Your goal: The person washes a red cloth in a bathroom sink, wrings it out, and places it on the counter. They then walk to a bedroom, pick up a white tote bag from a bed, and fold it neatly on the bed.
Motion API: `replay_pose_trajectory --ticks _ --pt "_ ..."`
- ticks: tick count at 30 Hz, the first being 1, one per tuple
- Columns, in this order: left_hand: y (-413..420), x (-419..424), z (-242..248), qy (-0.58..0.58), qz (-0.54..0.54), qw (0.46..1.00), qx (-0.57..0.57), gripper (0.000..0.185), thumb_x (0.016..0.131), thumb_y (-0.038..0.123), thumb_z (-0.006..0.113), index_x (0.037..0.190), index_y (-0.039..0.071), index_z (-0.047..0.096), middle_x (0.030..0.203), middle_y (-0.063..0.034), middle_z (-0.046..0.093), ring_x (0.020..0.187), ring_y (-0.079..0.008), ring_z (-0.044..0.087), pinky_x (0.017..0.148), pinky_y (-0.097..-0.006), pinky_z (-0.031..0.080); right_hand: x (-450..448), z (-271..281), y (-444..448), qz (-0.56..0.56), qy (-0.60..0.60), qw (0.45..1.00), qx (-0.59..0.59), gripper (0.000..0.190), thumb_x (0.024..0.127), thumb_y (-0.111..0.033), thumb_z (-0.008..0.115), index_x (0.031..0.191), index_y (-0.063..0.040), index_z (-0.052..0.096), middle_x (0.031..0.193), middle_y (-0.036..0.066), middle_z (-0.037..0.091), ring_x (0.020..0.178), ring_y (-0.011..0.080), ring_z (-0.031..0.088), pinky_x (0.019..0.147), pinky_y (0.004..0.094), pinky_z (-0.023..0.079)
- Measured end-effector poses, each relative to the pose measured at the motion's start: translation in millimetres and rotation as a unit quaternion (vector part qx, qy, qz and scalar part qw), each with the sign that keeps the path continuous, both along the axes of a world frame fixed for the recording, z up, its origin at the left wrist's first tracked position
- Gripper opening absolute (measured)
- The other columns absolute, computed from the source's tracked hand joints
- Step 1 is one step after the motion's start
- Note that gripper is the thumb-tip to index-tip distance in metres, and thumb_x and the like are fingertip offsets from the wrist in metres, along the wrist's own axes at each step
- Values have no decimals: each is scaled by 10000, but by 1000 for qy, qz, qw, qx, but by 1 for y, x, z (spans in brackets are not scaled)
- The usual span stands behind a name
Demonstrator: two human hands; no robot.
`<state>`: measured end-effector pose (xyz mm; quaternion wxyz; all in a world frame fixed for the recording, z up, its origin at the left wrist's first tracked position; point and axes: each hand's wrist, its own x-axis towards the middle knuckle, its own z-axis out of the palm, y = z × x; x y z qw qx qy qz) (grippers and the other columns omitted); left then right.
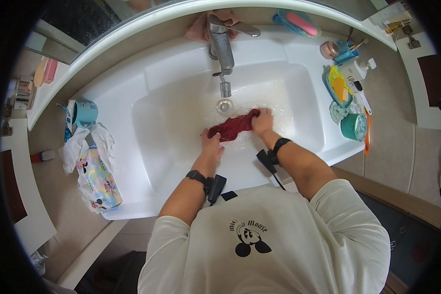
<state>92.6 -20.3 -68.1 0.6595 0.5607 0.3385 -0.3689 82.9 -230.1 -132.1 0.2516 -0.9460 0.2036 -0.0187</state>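
A wet dark-red cloth [232, 127] is stretched between my two hands, low in a white washbasin [150, 110]. My left hand [211, 144] grips its left end, thumb on top. At the right end, my right hand [262, 120] has its fingers closed around the fabric. Cloudy water with some foam covers the basin floor about the cloth. Just beyond it lies the metal drain [224, 106]. Above that hangs the spout of a chrome faucet [222, 47]; I cannot tell whether water runs from it.
On the right rim stand a green tub [354, 126], a soap dish [339, 88], a pump bottle [354, 68] and a blue cup [346, 51]. A pink soap bar [301, 24] rests at the back. The left rim holds a blue mug [85, 113] and a tissue pack [99, 180].
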Motion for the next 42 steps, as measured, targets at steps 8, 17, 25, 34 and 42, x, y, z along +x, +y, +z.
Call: replay_pose_trajectory --ticks 8,17,25,34,42 --pt "32 18 -8 40 144 904 -401 327 936 341 541 1200 150 520 1124 -106 598 1021 -289 584 858 -444 506 -16 129 110 225 50 907 352 240 880 -137 577 1089 -21 594 1028 150 610 941 285 598 823 364 491" --pt "17 22 27 35 154 923 -351 276 950 377 504 1064 134 568 1030 -67 628 941 -235 615 814 -409 521 13 146 109 341 -71 935 65 166 902 -217 541 884 -64 603 914 127 604 889 298 580 691 409 504" --pt "33 18 71 18 180 958 -221 343 977 311 488 1165 27 530 1149 -125 613 1045 -266 607 924 -435 507 46 73 81 178 141 957 179 338 955 -331 458 1007 -64 658 970 166 648 986 343 581 872 437 463" --pt "81 10 44 -20 172 962 -209 309 975 235 495 1154 -13 546 1164 -155 613 1056 -285 603 926 -425 499 79 53 64 94 207 969 96 331 870 -367 574 959 -68 686 1025 165 662 985 336 621 852 431 493" --pt "79 9 49 12 192 957 -218 371 990 262 448 1190 -37 536 1191 -172 607 1080 -309 594 967 -442 477 90 16 65 44 175 982 63 412 853 -391 566 992 -6 619 976 164 661 920 353 633 823 423 504"
